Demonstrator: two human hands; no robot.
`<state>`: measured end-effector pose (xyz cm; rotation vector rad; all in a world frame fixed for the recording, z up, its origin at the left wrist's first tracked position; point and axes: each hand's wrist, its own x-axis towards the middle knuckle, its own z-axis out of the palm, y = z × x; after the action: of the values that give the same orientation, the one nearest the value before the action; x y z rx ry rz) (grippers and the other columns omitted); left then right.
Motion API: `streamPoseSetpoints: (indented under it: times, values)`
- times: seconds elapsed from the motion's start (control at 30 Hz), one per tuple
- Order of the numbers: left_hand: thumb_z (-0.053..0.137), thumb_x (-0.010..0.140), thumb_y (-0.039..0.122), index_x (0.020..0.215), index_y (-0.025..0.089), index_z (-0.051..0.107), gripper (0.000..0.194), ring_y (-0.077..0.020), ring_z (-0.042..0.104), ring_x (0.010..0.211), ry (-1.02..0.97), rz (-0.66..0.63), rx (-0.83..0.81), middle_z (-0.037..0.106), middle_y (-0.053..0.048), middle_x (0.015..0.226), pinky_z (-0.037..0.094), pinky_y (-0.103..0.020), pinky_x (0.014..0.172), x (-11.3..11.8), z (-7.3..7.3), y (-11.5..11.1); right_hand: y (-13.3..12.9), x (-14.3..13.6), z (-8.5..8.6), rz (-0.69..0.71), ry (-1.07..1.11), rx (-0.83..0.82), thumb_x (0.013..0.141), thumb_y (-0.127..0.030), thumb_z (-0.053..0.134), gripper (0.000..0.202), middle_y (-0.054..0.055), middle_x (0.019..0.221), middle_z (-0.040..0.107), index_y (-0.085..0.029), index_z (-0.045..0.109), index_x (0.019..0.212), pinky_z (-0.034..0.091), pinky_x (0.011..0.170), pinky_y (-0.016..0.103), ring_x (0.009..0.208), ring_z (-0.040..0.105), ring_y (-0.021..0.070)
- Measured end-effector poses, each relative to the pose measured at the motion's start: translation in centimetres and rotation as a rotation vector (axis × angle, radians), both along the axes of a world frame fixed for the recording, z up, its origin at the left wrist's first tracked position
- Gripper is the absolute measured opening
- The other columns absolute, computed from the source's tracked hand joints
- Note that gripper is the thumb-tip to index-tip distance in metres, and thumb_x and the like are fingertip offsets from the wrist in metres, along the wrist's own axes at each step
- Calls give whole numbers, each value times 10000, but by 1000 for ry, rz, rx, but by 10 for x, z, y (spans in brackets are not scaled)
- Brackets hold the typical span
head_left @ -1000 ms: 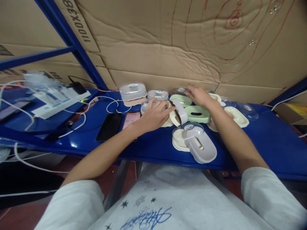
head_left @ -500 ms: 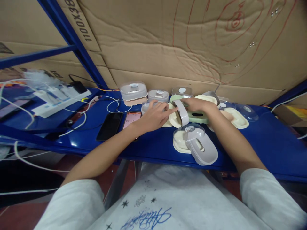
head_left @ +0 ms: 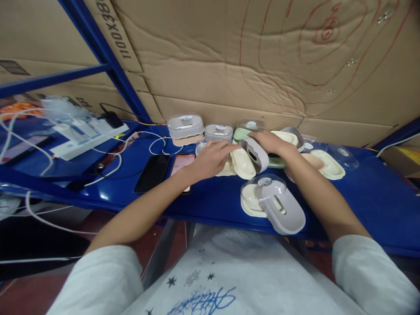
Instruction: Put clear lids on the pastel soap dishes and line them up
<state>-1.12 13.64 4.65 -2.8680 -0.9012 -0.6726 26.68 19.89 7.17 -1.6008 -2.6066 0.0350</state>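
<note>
My right hand (head_left: 267, 142) has its fingers closed on the upper edge of a grey slotted tray (head_left: 257, 155), which stands tilted on its side. My left hand (head_left: 213, 158) reaches over a cream tray (head_left: 243, 162), its fingertips at the tray's upper left edge; whether it grips the tray cannot be made out. Behind my right hand lies a green piece (head_left: 242, 133), partly hidden. Nearer the front edge, a second grey slotted tray (head_left: 292, 216) leans on a cream base (head_left: 251, 205) with a clear lid (head_left: 274, 184).
Lidded grey boxes (head_left: 185, 127) (head_left: 218, 132) stand at the back by the cardboard. Two phones (head_left: 152, 173) (head_left: 182, 162) lie left of my left hand. A white power strip (head_left: 88, 140) with cables is at the left. Cream trays (head_left: 328, 165) and a clear lid (head_left: 343, 156) lie at the right.
The grey slotted tray has turned so its slot shows, and the cream tray beside it is more exposed. My right hand has shifted slightly on the grey tray; the whole view has moved a little.
</note>
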Motion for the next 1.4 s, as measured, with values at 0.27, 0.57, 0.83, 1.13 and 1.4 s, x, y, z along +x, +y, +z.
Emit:
streamPoseSetpoints:
  times: [0.27, 0.57, 0.83, 1.13, 1.4]
  values:
    - [435, 1106, 355, 1457, 158, 614, 440, -369, 638, 1304, -13, 407, 15, 696, -178, 1391, 433, -563, 1107, -11, 1, 20, 3, 55, 42, -73, 171, 108, 1027, -375, 504, 373, 122, 1171, 799, -200, 727, 1269, 561, 960, 447, 1054, 740, 319]
    - [450, 1108, 584, 1572, 235, 518, 585, -363, 503, 1478, 99, 32, 99, 548, -189, 1582, 201, -672, 1273, 15, -9, -23, 41, -46, 31, 295, 101, 146, 949, -311, 664, 540, 111, 1526, 624, -247, 602, 1482, 431, 1199, 505, 1426, 557, 327]
    - [412, 1135, 506, 1495, 220, 589, 493, -343, 481, 1494, 169, 8, 106, 574, -170, 1551, 202, -662, 1286, 14, -17, -22, 93, -94, -7, 225, -8, -52, 783, -222, 862, 977, 177, 1694, 432, -222, 418, 1653, 402, 1230, 533, 1535, 451, 385]
    - [511, 1108, 428, 1488, 238, 606, 435, -350, 437, 1530, 193, 10, 42, 574, -148, 1559, 189, -657, 1288, 14, -18, -19, 83, -49, 18, 169, 250, 14, 984, -254, 641, 474, 174, 1361, 740, -103, 669, 1433, 529, 1096, 415, 1215, 720, 294]
    - [491, 1115, 431, 1504, 237, 593, 446, -358, 419, 1543, 221, 21, 28, 580, -154, 1553, 216, -668, 1275, 12, -17, -19, 96, -89, 7, 163, 57, -117, 884, -514, 818, 835, 148, 1608, 551, -217, 502, 1598, 440, 1209, 428, 1465, 543, 324]
